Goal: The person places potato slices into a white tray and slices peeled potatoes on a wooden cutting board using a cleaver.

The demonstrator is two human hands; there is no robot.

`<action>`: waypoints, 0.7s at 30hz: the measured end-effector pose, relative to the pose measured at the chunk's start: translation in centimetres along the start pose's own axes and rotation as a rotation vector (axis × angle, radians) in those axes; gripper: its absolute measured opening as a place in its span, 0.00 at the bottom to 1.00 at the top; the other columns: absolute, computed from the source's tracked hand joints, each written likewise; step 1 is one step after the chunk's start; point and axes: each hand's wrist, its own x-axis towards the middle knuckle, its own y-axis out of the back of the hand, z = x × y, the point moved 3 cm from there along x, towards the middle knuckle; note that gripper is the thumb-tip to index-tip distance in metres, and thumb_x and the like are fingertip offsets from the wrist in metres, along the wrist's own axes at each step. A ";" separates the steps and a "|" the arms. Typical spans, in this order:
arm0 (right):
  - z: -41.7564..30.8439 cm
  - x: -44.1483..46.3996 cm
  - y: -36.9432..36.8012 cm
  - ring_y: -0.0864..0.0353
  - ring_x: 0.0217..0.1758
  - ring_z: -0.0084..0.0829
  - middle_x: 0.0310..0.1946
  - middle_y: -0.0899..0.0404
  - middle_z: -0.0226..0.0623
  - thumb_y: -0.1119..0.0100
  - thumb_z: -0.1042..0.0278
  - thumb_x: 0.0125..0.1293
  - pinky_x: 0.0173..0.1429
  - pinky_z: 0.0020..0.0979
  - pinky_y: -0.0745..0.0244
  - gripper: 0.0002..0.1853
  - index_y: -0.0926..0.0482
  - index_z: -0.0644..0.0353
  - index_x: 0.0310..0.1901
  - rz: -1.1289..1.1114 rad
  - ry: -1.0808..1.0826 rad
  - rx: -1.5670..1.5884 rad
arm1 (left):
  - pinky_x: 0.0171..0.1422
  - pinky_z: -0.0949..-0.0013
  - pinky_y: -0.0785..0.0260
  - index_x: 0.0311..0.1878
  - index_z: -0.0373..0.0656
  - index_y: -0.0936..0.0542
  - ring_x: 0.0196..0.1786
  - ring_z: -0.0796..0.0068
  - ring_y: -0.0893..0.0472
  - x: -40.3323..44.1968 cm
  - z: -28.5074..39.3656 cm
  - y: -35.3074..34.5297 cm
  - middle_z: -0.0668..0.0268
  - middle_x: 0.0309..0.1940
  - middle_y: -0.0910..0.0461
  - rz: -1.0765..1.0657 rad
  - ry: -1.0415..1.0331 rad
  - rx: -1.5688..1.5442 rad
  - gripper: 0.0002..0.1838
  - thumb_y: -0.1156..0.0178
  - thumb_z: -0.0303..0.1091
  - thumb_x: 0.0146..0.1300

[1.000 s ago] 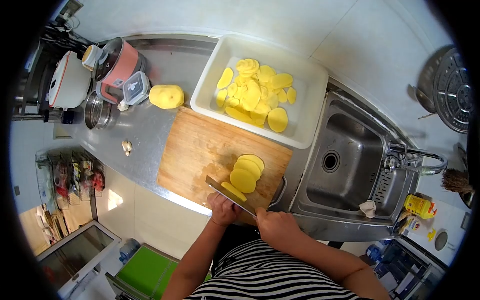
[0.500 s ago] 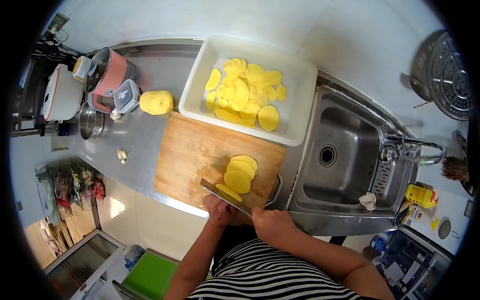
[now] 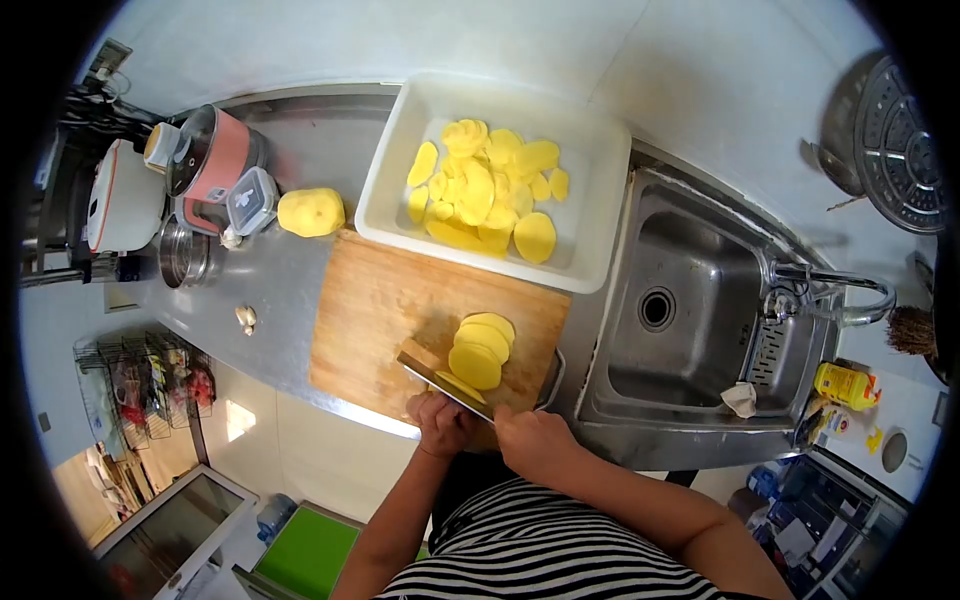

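Note:
My right hand [image 3: 537,446] is closed around the handle of a kitchen knife [image 3: 432,378], near the front edge of the wooden cutting board [image 3: 370,300]. On the near side of the blade, my left hand [image 3: 441,424] has curled fingers around a potato, which the hand and knife mostly hide. A thin potato slice [image 3: 461,387] leans along the far side of the blade. Just beyond it, several round potato slices [image 3: 480,352] overlap in a short row on the board.
A white tub [image 3: 378,190] with many potato slices [image 3: 480,190] stands behind the board. A whole peeled potato [image 3: 311,212], garlic [image 3: 245,318], a lidded container [image 3: 251,200] and a pink pot [image 3: 222,155] are to the left. A steel sink [image 3: 690,270] lies right.
The knife and both hands have shifted very slightly up and left in view. The slice at the blade tilts a little more against the row. The camera view has moved a bit.

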 end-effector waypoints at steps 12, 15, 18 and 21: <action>1.9 1.5 -2.6 0.17 0.25 0.49 0.22 0.20 0.50 0.52 0.70 0.62 0.28 0.46 0.22 0.06 0.28 0.64 0.35 0.069 0.016 -0.051 | 0.47 0.58 0.36 0.38 0.48 0.31 0.42 0.61 0.31 0.2 0.2 0.2 0.62 0.40 0.31 -0.020 0.008 -0.021 0.07 0.44 0.31 0.58; 2.0 0.3 -1.3 0.18 0.25 0.50 0.22 0.21 0.50 0.52 0.69 0.63 0.27 0.46 0.23 0.07 0.29 0.64 0.36 0.090 0.048 0.002 | 0.43 0.59 0.36 0.39 0.49 0.29 0.40 0.61 0.28 0.3 0.1 0.3 0.63 0.40 0.31 0.018 0.020 -0.029 0.10 0.40 0.30 0.54; 1.3 -2.7 0.3 0.18 0.24 0.49 0.22 0.20 0.49 0.53 0.69 0.64 0.27 0.45 0.23 0.07 0.29 0.64 0.36 -0.014 0.002 -0.021 | 0.40 0.59 0.36 0.40 0.47 0.29 0.40 0.60 0.26 0.5 -0.1 0.0 0.62 0.41 0.30 0.012 0.013 -0.085 0.11 0.40 0.30 0.55; 0.9 -4.6 1.5 0.18 0.24 0.48 0.22 0.20 0.49 0.53 0.69 0.65 0.27 0.44 0.23 0.07 0.29 0.64 0.36 -0.045 -0.010 -0.033 | 0.39 0.58 0.36 0.41 0.46 0.29 0.40 0.59 0.25 0.5 -0.2 0.0 0.61 0.42 0.30 -0.004 0.013 -0.096 0.11 0.41 0.31 0.56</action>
